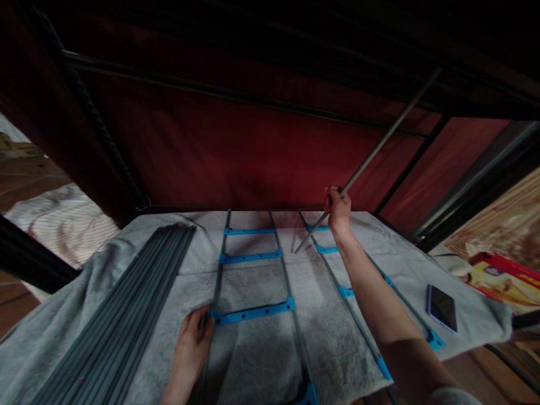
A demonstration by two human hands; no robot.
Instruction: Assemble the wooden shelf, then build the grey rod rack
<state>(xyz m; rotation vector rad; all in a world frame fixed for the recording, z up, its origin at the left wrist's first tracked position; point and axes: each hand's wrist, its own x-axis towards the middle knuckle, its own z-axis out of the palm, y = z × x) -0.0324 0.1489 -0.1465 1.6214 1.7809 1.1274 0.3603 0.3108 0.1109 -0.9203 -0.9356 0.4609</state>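
Note:
My right hand [338,205] is closed around a thin grey rod [379,145], which slants from lower left to upper right above the cloth. At the lower middle, my left hand [193,336] has its fingers wrapped at the left rod of a ladder-like frame, beside the end of a blue crosspiece [255,313]. That frame has two grey rods joined by several blue crosspieces. A second such frame [346,292] lies to its right, partly hidden by my right forearm. To the left, a bundle of grey rods [126,309] lies on the cloth.
A grey cloth [320,332] covers the work surface. On its right side lies a phone [441,308], with a red and yellow box [506,281] beyond it. A dark red panel [261,152] with dark metal bars stands behind. Striped fabric [63,230] is at the left.

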